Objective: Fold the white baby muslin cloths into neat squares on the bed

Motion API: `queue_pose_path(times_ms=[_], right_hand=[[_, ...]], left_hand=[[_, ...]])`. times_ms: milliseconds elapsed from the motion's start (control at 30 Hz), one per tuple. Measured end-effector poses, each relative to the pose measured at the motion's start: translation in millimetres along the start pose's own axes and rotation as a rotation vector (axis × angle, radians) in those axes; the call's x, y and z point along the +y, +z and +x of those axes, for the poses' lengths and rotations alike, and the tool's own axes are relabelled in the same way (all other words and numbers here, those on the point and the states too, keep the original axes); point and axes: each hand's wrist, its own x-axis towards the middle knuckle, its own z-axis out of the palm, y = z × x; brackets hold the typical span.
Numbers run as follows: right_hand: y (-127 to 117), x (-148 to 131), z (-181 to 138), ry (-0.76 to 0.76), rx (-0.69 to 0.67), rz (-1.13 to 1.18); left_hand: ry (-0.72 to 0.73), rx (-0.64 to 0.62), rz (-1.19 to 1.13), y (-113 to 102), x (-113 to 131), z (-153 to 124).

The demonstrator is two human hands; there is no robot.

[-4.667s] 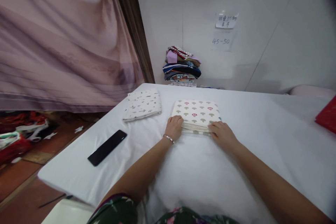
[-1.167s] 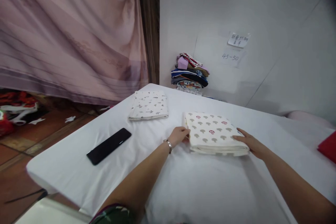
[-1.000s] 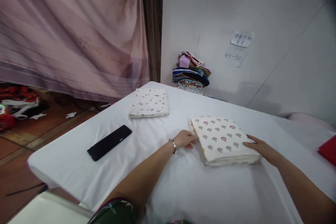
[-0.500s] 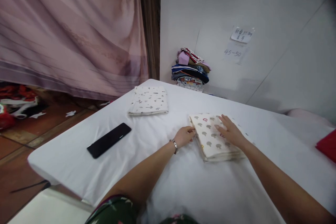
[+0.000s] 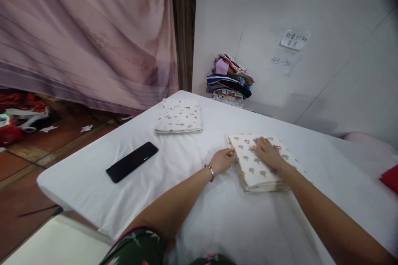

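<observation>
Head view: right hand (image 5: 268, 154) is laid flat on top of the folded mushroom-print cloth (image 5: 255, 172), fingers a bit spread. Left hand (image 5: 222, 161) has its fingers curled in at the cloth's left edge, can't tell if they're actually pinching it. Cloth's lying on the white table (image 5: 182, 161), just right of those left fingertips.

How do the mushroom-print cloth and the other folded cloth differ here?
The mushroom-print cloth bears rows of mushrooms, some red; the other cloth has small, scattered dark motifs. The right hand lies flat on the mushroom-print cloth, with the left hand at its edge; the other cloth lies untouched, farther back. Both are whitish and folded.
</observation>
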Motion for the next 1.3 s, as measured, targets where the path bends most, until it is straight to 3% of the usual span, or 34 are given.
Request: queue_pose_path(times_ms=[133,533,767,833,900,1033,1167,1300], right_hand=[[-0.9,-4.1,7.8,-0.015,0.057,-0.009],[10.7,6.1,9.8,-0.030,0.014,-0.070],[-7.8,12.4,16.0,-0.009,-0.026,-0.026],[-13.7,27.3,17.4,0.037,0.026,-0.045],[-14.3,46.6,17.3,0.094,0.056,-0.044],[-1.1,77.7,16.7,0.059,0.040,0.061],[7.2,81.8,19.0,0.085,0.069,0.209],[-5.2,76.2,15.9,0.140,0.088,0.333]], left_hand=[[0.090,0.005,0.069,-0.6,3.5,-4.8],[0.076,0.129,0.203,-0.7,-2.3,-0.6],[0.158,0.127,0.250,0.5,2.4,-5.2],[0.238,0.175,0.286,-0.7,4.7,-7.2],[0.408,0.201,0.357,-1.2,6.8,-9.6],[0.711,0.019,0.543,2.0,7.6,-13.0],[0.715,-0.044,0.587,5.3,4.4,-11.6],[0.757,-0.033,0.525,4.3,2.0,-9.7]])
